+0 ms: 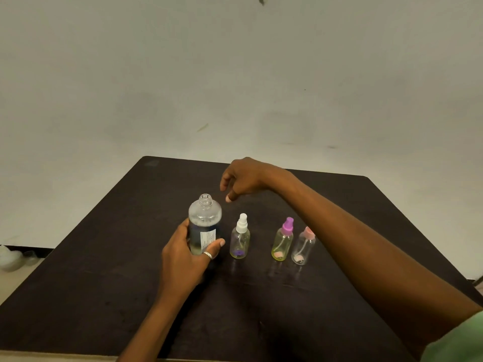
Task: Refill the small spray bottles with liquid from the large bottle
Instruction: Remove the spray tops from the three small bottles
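Observation:
The large clear bottle (205, 215) stands upright on the dark table (104, 270), its neck uncapped, with a white label and liquid inside. My left hand (183, 259) is wrapped around its lower body. To its right three small spray bottles stand upright: one with a white sprayer (240, 239), a yellow-green one with a purple sprayer (282, 241), and a clear one with a pink sprayer (304, 245). My right hand (248, 178) hovers just above and right of the large bottle's neck, fingers curled downward. Whether it holds a cap is hidden.
The table's far edge meets a plain pale wall. My right forearm (366, 244) crosses above the table behind the small bottles. A whitish object (10, 257) lies on the floor off the table's left side.

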The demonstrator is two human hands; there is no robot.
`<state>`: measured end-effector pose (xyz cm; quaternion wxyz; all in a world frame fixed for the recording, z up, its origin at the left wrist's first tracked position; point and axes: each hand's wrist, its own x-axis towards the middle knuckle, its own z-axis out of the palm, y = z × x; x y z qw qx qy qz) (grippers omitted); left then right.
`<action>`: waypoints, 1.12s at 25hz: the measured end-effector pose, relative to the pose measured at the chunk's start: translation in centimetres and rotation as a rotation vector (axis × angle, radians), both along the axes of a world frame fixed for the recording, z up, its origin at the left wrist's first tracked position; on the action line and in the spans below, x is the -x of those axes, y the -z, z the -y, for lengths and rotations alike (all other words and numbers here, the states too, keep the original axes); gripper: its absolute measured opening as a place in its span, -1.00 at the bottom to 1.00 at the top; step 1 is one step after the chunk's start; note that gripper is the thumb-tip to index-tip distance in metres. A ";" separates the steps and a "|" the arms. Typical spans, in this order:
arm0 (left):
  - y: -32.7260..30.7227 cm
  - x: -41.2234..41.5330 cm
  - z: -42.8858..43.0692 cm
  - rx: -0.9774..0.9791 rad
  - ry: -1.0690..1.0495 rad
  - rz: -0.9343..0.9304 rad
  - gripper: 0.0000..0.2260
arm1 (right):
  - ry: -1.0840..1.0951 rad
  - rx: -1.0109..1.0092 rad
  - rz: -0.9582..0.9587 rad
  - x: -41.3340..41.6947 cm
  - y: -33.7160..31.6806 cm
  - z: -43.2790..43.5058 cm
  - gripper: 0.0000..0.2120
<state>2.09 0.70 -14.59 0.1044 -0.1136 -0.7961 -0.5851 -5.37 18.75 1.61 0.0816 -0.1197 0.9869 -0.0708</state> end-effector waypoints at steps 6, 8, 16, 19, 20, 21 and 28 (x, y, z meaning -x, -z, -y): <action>-0.2 -0.1 0.0 0.035 -0.006 0.010 -0.22 | -0.004 0.053 0.025 -5.0 -0.8 -1.0 -0.77; -0.2 -0.1 0.1 0.043 0.000 0.014 -0.16 | -0.014 0.043 0.015 -5.9 -0.4 -0.9 -0.74; -0.2 -4.7 -0.6 -0.137 -0.238 -0.002 -0.19 | 0.064 -0.063 -0.042 -7.3 2.1 0.2 -0.66; 0.0 -7.0 -2.3 -0.100 -0.224 -0.157 -0.41 | 0.073 -0.105 -0.091 -7.7 3.2 0.9 -0.69; 0.1 -7.5 -3.0 -0.088 -0.183 -0.177 -0.45 | 0.077 -0.111 -0.105 -7.9 3.5 1.0 -0.72; 0.2 -7.7 -3.6 -0.080 -0.141 -0.173 -0.47 | 0.076 -0.114 -0.111 -8.0 3.6 1.1 -0.74; 0.8 -6.4 -6.6 0.066 0.082 0.014 -0.32 | 0.022 -0.115 -0.030 -9.0 3.3 0.5 -0.83</action>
